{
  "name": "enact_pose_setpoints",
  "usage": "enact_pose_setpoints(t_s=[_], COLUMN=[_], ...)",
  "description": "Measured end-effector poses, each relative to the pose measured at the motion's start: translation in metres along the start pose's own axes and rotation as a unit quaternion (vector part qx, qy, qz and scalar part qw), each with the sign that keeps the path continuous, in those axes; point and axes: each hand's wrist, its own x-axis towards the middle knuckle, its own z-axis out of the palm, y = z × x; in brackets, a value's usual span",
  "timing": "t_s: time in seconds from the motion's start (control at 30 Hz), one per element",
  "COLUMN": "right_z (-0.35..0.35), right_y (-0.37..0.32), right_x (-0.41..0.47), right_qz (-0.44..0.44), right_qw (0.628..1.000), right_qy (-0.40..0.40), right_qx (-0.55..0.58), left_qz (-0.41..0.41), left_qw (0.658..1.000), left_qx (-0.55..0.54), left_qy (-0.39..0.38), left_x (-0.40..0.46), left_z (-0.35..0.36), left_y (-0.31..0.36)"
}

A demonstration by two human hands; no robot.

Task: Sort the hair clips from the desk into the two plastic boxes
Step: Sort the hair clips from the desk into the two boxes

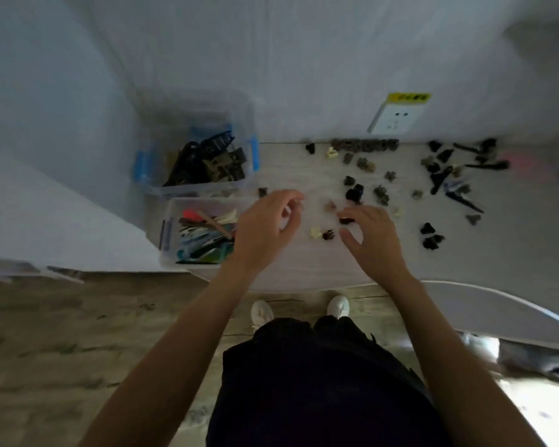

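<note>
two white shoes (262,312) on the floor. two hands over the surface (291,262): left hand (268,225) loose and empty, right hand (370,233) pinching a dark clip (346,220). two boxes (175,240) at left, both part-filled; many clips (381,193) scattered right, too blurred to count. socket (396,119) label unreadable.

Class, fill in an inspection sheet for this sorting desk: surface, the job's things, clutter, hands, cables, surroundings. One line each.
Surface: pale desk, many small clips scattered across it.
Job's things: far box holds dark clips; near box holds colourful long clips; loose clips remain on the desk.
Clutter: nothing seen beyond the clips.
Hands: left hand and right hand hover over the desk; image blurred, grip unclear.
Cables: nothing seen.
Surroundings: wall socket with yellow label, wood-look floor, white shoes.
</note>
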Motion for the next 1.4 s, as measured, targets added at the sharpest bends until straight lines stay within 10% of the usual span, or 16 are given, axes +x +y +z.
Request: enact_pose_setpoints(t_s=[0.37, 0.7, 1.07, 1.4], right_z=[-0.065, -0.101, -0.078, -0.137], right_y=[0.194, 0.286, 0.301, 0.349], right_x=[-0.047, 0.016, 0.022, 0.042], right_qz=[0.255, 0.249, 0.041, 0.100], right_qw=[0.966, 0.964, 0.989, 0.990], right_qy=[0.038, -0.051, -0.014, 0.094], right_qx=[-0.004, -0.080, -0.139, -0.018], left_qz=[0.024, -0.049, -0.059, 0.018], left_qw=[0.961, 0.959, 0.964, 0.975], left_qx=[-0.022, 0.052, 0.074, 0.060], left_qy=[-0.276, -0.274, -0.247, -0.212], left_x=[0.078, 0.147, 0.155, 0.136], left_z=[0.186, 0.319, 0.313, 0.316], left_y=[0.094, 0.143, 0.129, 0.143])
